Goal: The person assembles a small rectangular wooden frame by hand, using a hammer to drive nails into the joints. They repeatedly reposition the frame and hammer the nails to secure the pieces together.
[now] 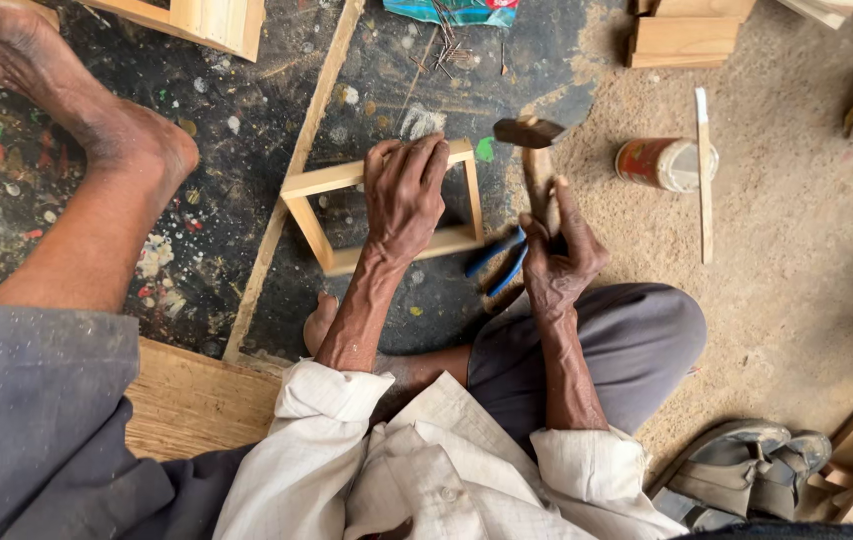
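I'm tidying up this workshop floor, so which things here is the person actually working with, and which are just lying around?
In use:
- wooden frame, under the left hand
- hammer, gripped by the right hand

Lying about:
- blue-handled pliers, beside the frame
- loose nails
- tin and flat stick
- wood blocks
- shoes

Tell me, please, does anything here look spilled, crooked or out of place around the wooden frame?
Loose nails lie scattered beside a torn packet above the wooden frame. The work board is spattered with dried paint. The frame itself looks square under the left hand; the right hand grips a hammer.
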Tool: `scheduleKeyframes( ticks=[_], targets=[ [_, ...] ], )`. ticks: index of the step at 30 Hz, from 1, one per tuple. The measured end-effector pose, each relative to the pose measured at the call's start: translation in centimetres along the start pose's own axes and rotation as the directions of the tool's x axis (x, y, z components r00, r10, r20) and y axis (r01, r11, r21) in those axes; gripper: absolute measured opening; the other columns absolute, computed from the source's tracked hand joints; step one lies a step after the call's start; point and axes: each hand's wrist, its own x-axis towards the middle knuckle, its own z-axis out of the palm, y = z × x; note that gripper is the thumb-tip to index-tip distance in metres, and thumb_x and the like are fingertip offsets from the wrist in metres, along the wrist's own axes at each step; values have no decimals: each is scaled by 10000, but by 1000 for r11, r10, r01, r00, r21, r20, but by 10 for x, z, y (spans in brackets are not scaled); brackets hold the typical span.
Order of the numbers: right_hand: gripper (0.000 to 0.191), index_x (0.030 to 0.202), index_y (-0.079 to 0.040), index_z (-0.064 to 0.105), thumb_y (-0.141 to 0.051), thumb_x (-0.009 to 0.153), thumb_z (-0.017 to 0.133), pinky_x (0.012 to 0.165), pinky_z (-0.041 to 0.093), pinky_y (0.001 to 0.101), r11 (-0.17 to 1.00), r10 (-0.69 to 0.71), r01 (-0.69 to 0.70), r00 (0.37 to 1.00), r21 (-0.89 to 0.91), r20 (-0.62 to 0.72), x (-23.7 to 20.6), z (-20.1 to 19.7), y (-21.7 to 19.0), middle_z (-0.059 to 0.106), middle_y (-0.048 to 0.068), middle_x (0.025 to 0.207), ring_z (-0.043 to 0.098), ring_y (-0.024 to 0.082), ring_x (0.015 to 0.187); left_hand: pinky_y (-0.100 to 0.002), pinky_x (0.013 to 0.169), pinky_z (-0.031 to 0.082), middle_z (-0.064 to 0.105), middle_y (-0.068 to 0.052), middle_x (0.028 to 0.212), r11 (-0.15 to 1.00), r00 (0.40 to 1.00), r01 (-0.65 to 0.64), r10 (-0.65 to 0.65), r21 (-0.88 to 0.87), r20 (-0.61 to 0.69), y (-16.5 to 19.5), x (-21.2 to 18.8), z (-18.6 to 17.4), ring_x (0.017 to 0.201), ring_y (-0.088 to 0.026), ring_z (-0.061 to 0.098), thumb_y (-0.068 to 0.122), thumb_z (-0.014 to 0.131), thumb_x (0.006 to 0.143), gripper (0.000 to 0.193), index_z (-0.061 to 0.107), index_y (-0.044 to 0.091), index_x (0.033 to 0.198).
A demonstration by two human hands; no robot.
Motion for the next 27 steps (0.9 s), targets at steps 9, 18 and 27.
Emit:
scheduleKeyframes(
  ticks=[9, 18, 27],
  targets=[
    [579, 1446, -36, 665, 44, 913, 878, 646, 416, 242, 996, -16, 29, 987, 81, -157, -7, -41, 7, 671, 76, 905, 504, 45, 749, -464, 1002, 433, 664, -43, 1365, 985, 983, -167, 161, -52, -92, 49, 14, -67, 1228, -213, 614, 121, 805, 945, 325, 683, 94, 1245],
    [467, 1374, -69, 699, -25, 940, 867, 745, 603, 284, 957, -250, 251, 968, -145, 20, -16, -104, -45, 775, 160, 1144, 758, 174, 910, -444, 895, 373, 695, -67, 1193, 988, 999, -34, 35, -149, 4, 60, 32, -58, 972, -230, 576, 366, 919, 821, 596, 677, 90, 1290],
    [390, 1363, -78, 707, -43, 987, 804, 830, 674, 330, 929, -285, 301, 953, -214, 104, -4, -88, -61, 763, 194, 1182, 789, 256, 1021, -408, 830, 352, 726, -5, 1042, 985, 997, 35, -21, -166, 80, 63, 44, -66, 834, -177, 542, 354, 876, 843, 483, 692, 120, 1223]
  ],
)
